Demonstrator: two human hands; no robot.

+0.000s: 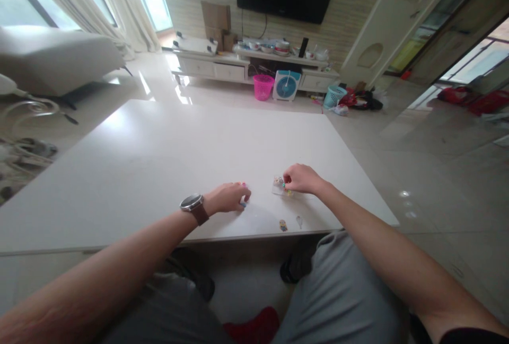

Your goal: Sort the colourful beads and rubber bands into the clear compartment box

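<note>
- The small clear box, with colourful bits in or on it, lay on the worktop, near its front edge and right of the middle.
- The right hand was over the box, its grip pressed together on a tiny green piece.
- The left hand rested on the worktop, its grip spread, thumb and forefinger apart, with small pink and blue bits beside the fingers.
- A yellow-and-blue cartoon figure and a small pale piece lay apart, nearer the front edge.
- A watch circled the left wrist.
- Beyond stood a pink basket and a blue-and-white fan.
</note>
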